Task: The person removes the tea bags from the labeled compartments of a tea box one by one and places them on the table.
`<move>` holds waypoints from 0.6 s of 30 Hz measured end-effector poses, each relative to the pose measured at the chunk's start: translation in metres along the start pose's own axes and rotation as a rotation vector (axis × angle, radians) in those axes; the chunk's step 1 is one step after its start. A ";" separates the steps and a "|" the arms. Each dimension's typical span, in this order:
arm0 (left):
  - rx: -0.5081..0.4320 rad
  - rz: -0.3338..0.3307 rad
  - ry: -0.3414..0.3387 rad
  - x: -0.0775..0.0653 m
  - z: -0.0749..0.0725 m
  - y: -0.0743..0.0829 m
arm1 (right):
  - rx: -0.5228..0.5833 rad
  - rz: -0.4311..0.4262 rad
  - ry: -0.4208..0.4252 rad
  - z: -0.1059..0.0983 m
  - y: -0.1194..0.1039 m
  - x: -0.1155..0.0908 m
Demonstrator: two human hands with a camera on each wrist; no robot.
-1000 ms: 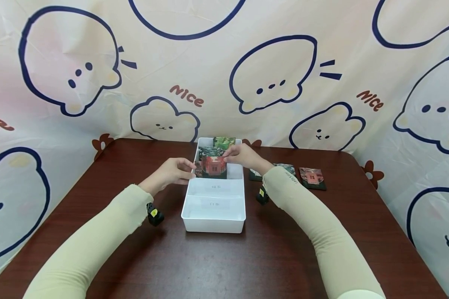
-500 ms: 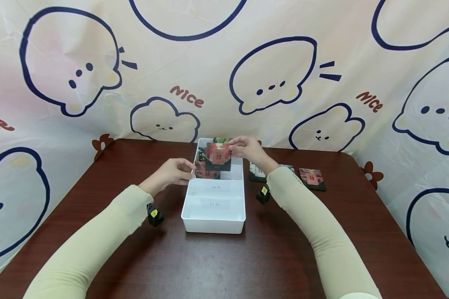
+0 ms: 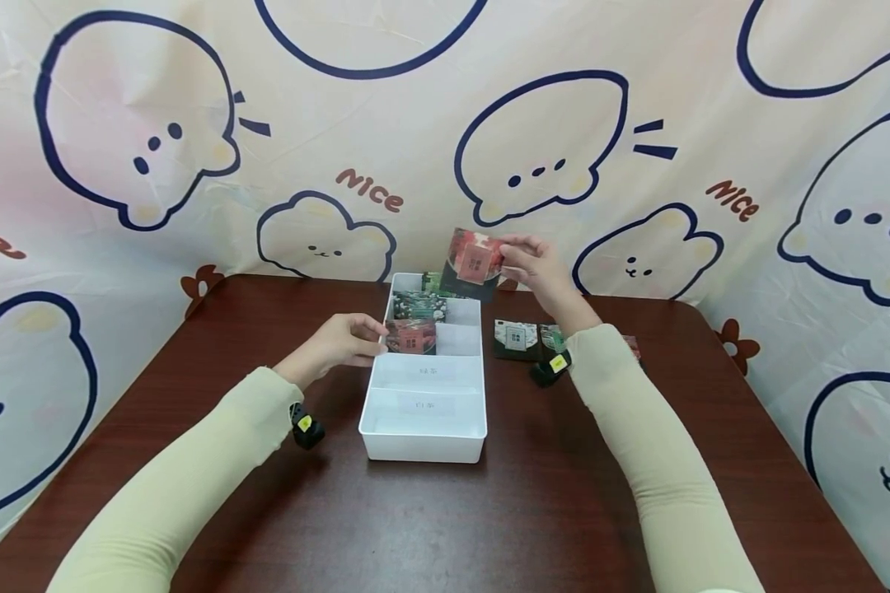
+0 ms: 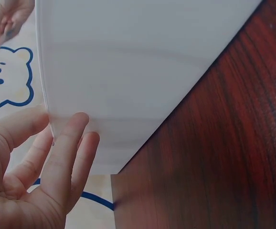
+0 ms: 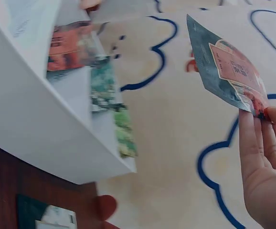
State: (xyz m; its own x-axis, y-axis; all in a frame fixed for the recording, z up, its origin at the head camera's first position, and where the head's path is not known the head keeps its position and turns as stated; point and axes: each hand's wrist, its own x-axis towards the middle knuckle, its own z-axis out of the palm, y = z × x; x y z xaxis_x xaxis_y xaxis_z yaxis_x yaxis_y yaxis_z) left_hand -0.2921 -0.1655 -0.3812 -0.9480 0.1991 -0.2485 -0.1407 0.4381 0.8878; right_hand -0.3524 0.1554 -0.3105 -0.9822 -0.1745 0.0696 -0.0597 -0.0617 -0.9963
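Observation:
My right hand (image 3: 537, 268) pinches a red and dark tea packet (image 3: 472, 262) by its edge, raised above the far end of a white divided box (image 3: 426, 449). In the right wrist view, the thumb and fingertips hold the packet (image 5: 236, 71) by its lower corner. My left hand (image 3: 339, 339) holds the box's left side at the rim; in the left wrist view, fingertips (image 4: 79, 121) lie against its outer wall (image 4: 123, 67). Inside the box stand a red packet (image 3: 411, 338), a dark green packet (image 3: 419, 306) and a bright green packet (image 3: 431, 282), each in its own compartment.
Right of the box lie a white-and-dark packet (image 3: 516, 338), a greenish packet (image 3: 552, 337) and a red packet (image 3: 631, 343), the latter two partly behind the right arm. The nearer compartments carry small labels. A cartoon-print cloth (image 3: 415, 156) hangs behind the dark wooden table (image 3: 430, 527).
The right hand has lifted the red tea packet up out of the box and moved it back and to the right. The left hand has stayed at the box's side.

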 end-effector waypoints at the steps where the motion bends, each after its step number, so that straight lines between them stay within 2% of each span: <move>1: -0.001 0.002 -0.001 0.000 0.000 0.000 | 0.017 -0.007 0.010 -0.004 -0.003 -0.003; 8: 0.009 -0.001 0.002 0.000 0.000 0.000 | 0.126 -0.067 0.107 -0.036 -0.014 -0.024; 13: 0.008 0.007 -0.001 0.001 -0.001 -0.001 | 0.095 -0.079 0.136 -0.054 -0.012 -0.039; 18: 0.004 0.006 -0.001 0.001 -0.001 -0.002 | 0.051 -0.048 0.120 -0.066 0.000 -0.055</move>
State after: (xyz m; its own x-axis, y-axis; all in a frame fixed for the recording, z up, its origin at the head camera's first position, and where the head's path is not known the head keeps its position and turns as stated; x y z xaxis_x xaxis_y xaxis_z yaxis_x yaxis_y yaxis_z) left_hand -0.2931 -0.1673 -0.3830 -0.9484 0.2027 -0.2437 -0.1340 0.4403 0.8878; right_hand -0.3107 0.2301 -0.3180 -0.9929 -0.0510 0.1077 -0.1011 -0.1173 -0.9879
